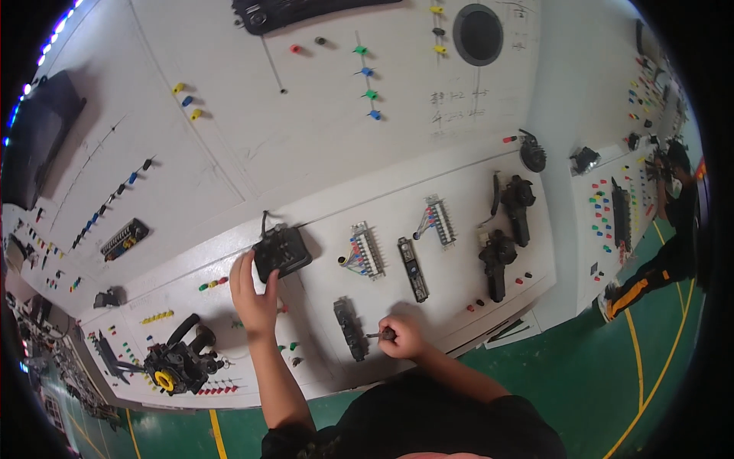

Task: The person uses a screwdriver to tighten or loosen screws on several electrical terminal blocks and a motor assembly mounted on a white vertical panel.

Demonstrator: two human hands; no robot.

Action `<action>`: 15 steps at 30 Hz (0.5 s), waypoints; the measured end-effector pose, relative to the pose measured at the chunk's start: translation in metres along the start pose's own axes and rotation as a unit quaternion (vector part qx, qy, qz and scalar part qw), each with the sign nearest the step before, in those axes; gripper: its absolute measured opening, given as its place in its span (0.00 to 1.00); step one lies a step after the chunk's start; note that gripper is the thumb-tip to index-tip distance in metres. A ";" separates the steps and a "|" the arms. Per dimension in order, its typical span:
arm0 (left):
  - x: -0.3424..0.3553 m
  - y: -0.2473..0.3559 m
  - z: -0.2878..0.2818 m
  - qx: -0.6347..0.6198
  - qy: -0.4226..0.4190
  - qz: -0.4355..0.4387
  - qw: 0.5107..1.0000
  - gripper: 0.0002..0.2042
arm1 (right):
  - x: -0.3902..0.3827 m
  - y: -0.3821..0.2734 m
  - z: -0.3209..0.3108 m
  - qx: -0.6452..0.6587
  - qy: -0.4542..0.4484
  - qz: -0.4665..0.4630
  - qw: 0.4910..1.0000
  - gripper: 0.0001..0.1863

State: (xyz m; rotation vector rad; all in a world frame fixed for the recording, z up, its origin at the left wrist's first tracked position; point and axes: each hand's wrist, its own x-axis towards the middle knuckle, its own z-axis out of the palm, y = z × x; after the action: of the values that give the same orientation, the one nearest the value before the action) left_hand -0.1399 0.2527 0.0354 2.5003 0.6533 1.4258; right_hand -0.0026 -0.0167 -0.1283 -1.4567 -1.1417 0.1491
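Observation:
My left hand (pixel 256 300) is at the lower left side of a black box-shaped part (pixel 284 251) mounted on the white panel. Its fingers are stretched and the thumb stands apart; whether they press on the part I cannot tell. A short cable rises from that part's top. My right hand (pixel 404 337) is closed around a dark-handled screwdriver (pixel 388 333). The thin shaft points left towards a long black switch strip (pixel 349 329), its tip close to the strip's right edge. Another black switch strip (pixel 414 269) sits above my right hand.
Two terminal blocks (pixel 368 250) with coloured wires are beyond my hands. Black stalk switches (pixel 497 264) stand to the right, a steering-column assembly (pixel 180 359) to the left. Coloured sockets (pixel 367 72) dot the upright board. Another person (pixel 677 206) is at the far right.

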 end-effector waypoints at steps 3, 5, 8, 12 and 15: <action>0.027 0.031 -0.020 0.053 -0.091 0.079 0.991 0.38 | -0.004 0.002 0.002 0.008 0.013 -0.003 1.000 0.08; 0.028 0.037 -0.018 0.067 -0.124 0.065 0.988 0.41 | -0.002 0.000 0.001 0.017 0.035 -0.015 0.999 0.08; 0.017 0.021 -0.005 0.107 -0.117 0.045 0.986 0.43 | 0.001 0.001 -0.002 0.023 0.036 -0.032 0.999 0.08; 0.017 0.005 -0.009 0.088 -0.058 0.070 0.992 0.38 | 0.003 0.001 -0.002 0.001 0.023 -0.040 0.999 0.08; 0.034 -0.003 -0.015 0.009 -0.037 0.139 0.990 0.33 | 0.003 0.000 0.000 0.007 0.045 -0.040 0.998 0.07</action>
State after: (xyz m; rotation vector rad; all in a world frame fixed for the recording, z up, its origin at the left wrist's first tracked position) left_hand -0.1382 0.2701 0.0683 2.7291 0.3140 1.4070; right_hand -0.0010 -0.0151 -0.1265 -1.3884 -1.1219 0.0348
